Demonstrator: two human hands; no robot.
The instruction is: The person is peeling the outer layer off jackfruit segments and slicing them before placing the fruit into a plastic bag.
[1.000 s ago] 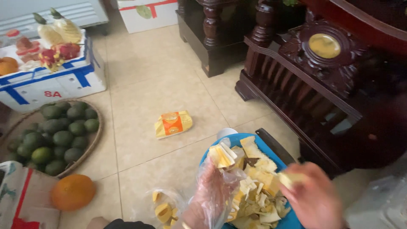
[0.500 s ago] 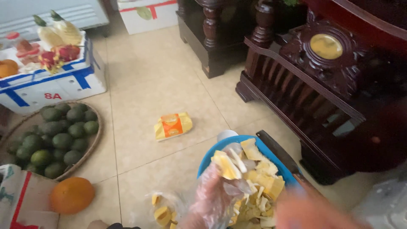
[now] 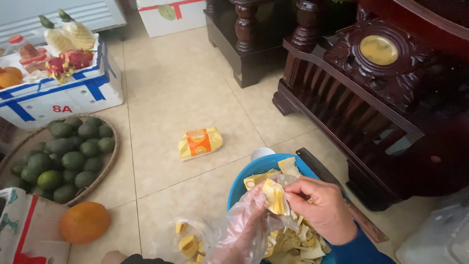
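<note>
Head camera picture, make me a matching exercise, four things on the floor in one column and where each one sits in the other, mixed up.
Things:
1. green fruits
2. yellow packet
3. orange fruit
4. yellow piece

Places:
A. between both hands, over the blue bowl
B. alone on bare tiles
C. in the round woven tray
D. beside the cardboard box, below the tray

Pairs: 1-C, 2-B, 3-D, 4-A

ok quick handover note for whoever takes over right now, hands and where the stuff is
Left hand: in a clear plastic glove, holding a yellow fruit piece.
Right hand: bare, fingers pinching the same piece.
Both are over the blue bowl, which holds a heap of yellow scraps.
A clear bag on the floor by the left hand holds a few yellow pieces.
The piece in hand is not yet in either.
</note>
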